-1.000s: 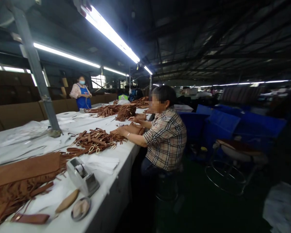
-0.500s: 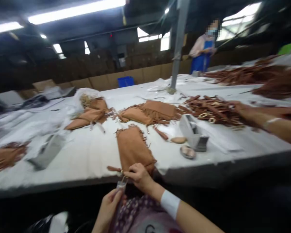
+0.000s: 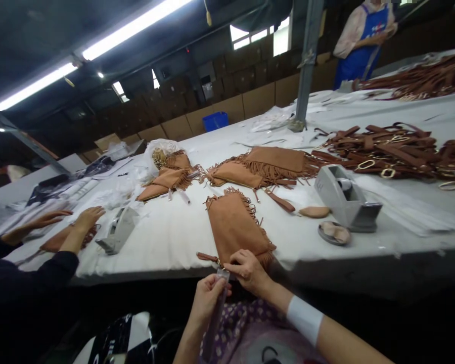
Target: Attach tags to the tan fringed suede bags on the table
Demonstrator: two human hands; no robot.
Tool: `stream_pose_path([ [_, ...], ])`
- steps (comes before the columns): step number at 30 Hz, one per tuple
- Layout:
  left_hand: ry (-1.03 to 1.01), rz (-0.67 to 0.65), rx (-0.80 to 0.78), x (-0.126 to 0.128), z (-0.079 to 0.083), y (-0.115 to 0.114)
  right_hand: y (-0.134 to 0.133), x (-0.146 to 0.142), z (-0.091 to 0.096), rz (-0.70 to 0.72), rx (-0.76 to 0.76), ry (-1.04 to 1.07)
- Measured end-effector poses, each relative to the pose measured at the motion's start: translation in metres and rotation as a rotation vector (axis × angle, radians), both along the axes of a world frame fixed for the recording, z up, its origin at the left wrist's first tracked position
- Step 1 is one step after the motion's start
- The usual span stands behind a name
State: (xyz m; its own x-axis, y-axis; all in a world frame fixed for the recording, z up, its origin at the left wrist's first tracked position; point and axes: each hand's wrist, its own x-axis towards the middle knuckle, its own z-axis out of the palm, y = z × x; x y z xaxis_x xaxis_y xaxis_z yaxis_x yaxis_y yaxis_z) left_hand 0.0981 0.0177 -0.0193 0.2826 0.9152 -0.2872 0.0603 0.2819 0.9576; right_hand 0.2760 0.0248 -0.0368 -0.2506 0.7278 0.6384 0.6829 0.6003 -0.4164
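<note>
A tan fringed leather bag (image 3: 233, 227) lies flat at the table's front edge, its fringe along the far and right sides. At its near left corner a short brown zip-pull strap (image 3: 207, 257) sticks out to the left. My right hand (image 3: 250, 273) rests over that corner, thumb and fingers pinched on a small metal clasp. Just below, over my lap, my left hand (image 3: 209, 296) is closed around a brown strap (image 3: 215, 323), whose upper end is wrapped in clear plastic (image 3: 223, 274). The clasp is partly covered by my right fingers.
More fringed bags (image 3: 275, 158) lie behind, with a pile of brown straps (image 3: 394, 151) to the right. Grey tape dispensers (image 3: 345, 199) stand on both sides, a small round dish (image 3: 333, 233) by the right one. At left, a co-worker's hands (image 3: 87, 220) are over another bag.
My view has swung left and down, shifting the scene rightward. Both my hands keep their grips at the bag's corner. More of the co-worker at left shows; the arm at right is out of view.
</note>
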Motion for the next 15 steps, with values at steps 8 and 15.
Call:
stream_pose_path([
  [8, -0.080, 0.161, -0.018, 0.028, -0.014, 0.005, -0.001, 0.011, 0.002, 0.134, -0.067, 0.048],
  [15, 0.347, 0.251, 0.354, 0.031, -0.011, 0.002, -0.003, 0.014, 0.004, 0.120, -0.139, 0.166],
])
